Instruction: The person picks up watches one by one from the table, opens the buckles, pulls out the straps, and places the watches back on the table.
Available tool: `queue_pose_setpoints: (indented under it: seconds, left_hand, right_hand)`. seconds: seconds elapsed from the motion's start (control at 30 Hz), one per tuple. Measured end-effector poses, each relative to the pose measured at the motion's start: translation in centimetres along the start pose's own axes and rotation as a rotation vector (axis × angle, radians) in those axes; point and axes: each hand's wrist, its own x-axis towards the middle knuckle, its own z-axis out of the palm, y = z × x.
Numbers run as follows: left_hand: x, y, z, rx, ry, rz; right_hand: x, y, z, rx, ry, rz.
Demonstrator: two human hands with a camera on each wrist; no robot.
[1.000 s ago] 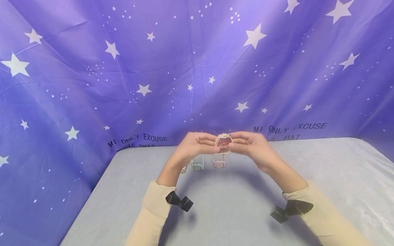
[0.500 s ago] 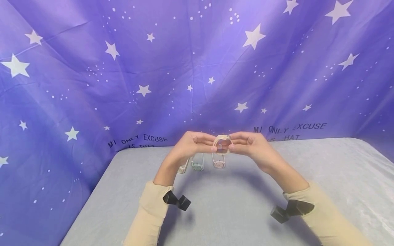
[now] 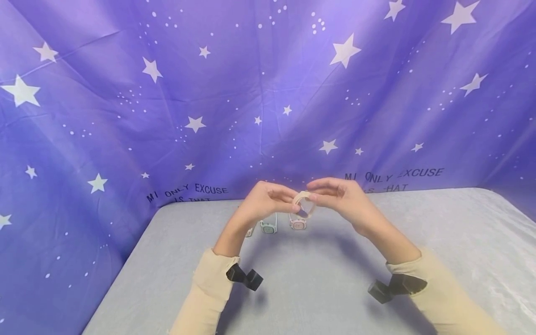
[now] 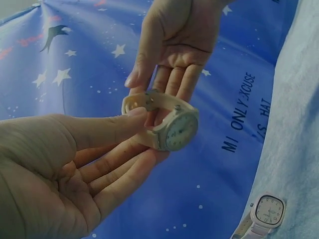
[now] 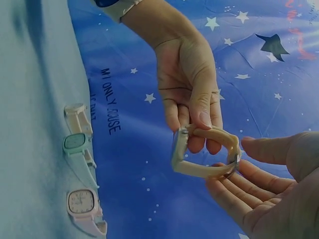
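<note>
A cream wristwatch [image 4: 180, 130] with its strap closed into a loop is held up above the far part of the table. My left hand [image 3: 268, 200] pinches it between thumb and fingers, the thumb on the strap near the dial in the left wrist view. My right hand [image 3: 341, 197] is at the other side of the loop; its fingers [image 5: 234, 186] lie nearly straight under the strap at the metal buckle [image 5: 233, 163], and the thumb stands apart from them at the strap's edge. The dial faces away from me, hidden in the head view.
On the grey cloth-covered table [image 3: 314, 288], a mint watch [image 3: 269, 227] and a pink watch [image 3: 298, 224] lie below the hands. A third, pale watch [image 5: 76, 114] is partly hidden behind my left wrist in the head view. A purple star-print curtain [image 3: 234, 93] hangs behind.
The cream watch has tilted and dropped slightly between the hands. My right hand's fingers have spread from its thumb and loosened off the strap; my left hand keeps its pinch.
</note>
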Motion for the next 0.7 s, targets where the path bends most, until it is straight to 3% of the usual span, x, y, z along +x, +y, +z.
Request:
queue_pose_setpoints:
  seconds: [0.33,0.7]
  left_hand:
    - [0.04,-0.22,0.27,0.010,-0.013,0.044]
    - [0.11,-0.36,0.40,0.037,-0.033,0.043]
  right_hand:
    - [0.08,0.28,0.47,-0.173,0.061,-0.072]
    - [0.13,0.21,0.95,-0.178,0.075,-0.092]
